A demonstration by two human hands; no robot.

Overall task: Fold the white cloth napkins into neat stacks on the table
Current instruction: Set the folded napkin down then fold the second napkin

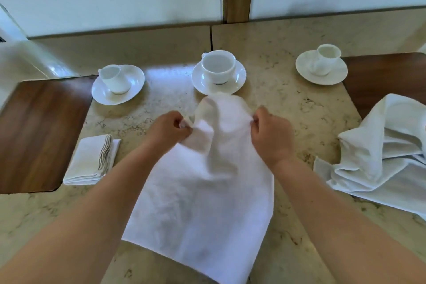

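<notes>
White napkin [202, 191] mostly lies flat on the marble table [288, 99]; left hand [167, 129] and right hand [272, 136] each pinch a far corner between curled fingers, lifted, probably to fold it over.

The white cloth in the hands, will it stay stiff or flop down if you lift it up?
Probably flop: the white cloth napkin already sags and wrinkles between the left hand and right hand pinching it. It looks light, since fingertip pinches hold up its far end. It likely won't slide off the beige stone table.

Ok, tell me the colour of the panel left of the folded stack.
Dark reddish-brown wood panel, seen in the head view.
</notes>
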